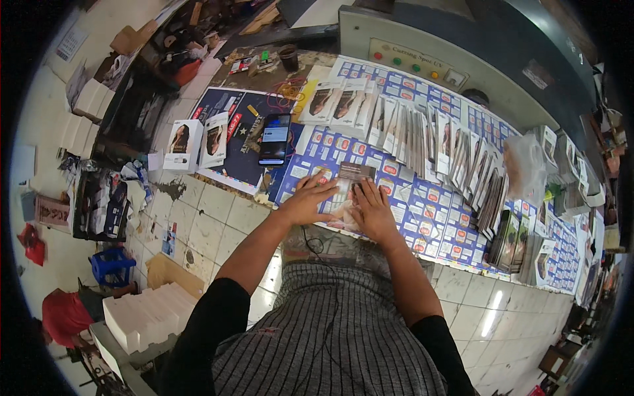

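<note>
A printed sheet or flat carton, dark brown at its far end and lighter towards me, lies on the table's near edge between my hands. My left hand rests by its left side, fingers stretched towards it. On its right side lies my right hand, with the fingers extended flat. My palms and fingers cover part of the piece, so I cannot tell whether it is folded. Underneath is a blue printed sheet with repeated red and white labels. A long row of white and brown printed cartons leans beyond my hands.
Left of my hands lie a phone and a white carton stack. A dark cup stands at the back. Clear plastic and more cartons sit right. Behind rises a grey machine with buttons. A person in red is lower left.
</note>
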